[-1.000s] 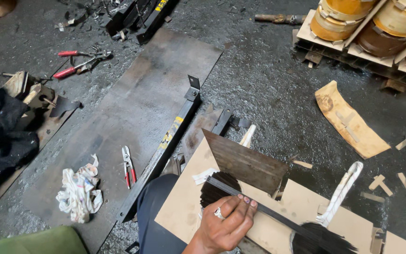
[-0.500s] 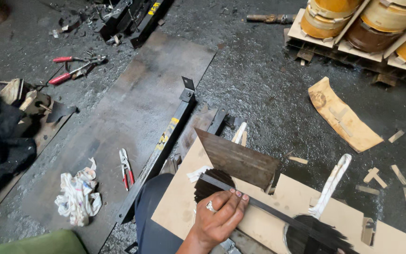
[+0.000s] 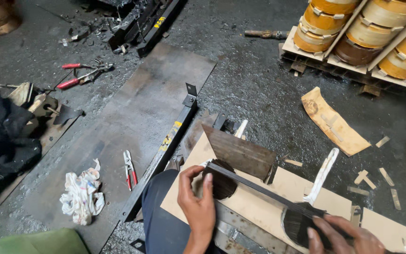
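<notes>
A long thin dark metal strip (image 3: 259,188) lies diagonally across a tan board (image 3: 254,207) that has round holes showing dark laminations. My left hand (image 3: 197,203) is at the strip's left end, thumb and fingers pinching it beside the left hole (image 3: 222,183). At the bottom right, my right hand (image 3: 346,237) curls its fingers over the strip's other end, on the dark round bundle (image 3: 299,221). A rusty brown metal plate (image 3: 240,151) stands tilted just behind the strip. My knee in dark trousers (image 3: 163,216) is under the board's left corner.
A black steel bar (image 3: 163,146) runs along a large flat steel sheet (image 3: 132,127). Red-handled pliers (image 3: 128,169), a white rag (image 3: 81,194), red-handled cutters (image 3: 78,75), dark cloth (image 3: 1,141). Yellow coils on a pallet (image 3: 367,37) at top right. Wood scraps (image 3: 332,123) on the gritty floor.
My left hand slid left along the strip to its near end. My right hand has come into view at the strip's far end.
</notes>
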The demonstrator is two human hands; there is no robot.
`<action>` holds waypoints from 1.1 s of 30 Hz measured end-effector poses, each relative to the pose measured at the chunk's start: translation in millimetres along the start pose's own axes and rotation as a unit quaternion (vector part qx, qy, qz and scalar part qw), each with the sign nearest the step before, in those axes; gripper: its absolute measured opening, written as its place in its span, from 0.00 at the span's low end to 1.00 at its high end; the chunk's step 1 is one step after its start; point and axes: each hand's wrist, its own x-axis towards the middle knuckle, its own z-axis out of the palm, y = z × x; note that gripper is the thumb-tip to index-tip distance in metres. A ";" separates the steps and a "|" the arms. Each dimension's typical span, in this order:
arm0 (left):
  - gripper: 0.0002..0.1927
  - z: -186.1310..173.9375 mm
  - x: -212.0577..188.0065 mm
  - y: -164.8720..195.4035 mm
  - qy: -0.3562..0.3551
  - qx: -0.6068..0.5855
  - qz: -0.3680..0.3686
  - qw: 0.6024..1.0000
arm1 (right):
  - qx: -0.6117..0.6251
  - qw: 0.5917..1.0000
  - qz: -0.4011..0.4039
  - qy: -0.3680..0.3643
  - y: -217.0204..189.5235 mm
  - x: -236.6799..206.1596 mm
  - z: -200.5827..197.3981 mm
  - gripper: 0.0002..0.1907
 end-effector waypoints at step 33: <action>0.10 -11.0 31.8 -33.0 -0.008 0.003 0.011 1.000 | 0.265 0.922 -0.182 0.217 -193.0 67.1 37.9 0.11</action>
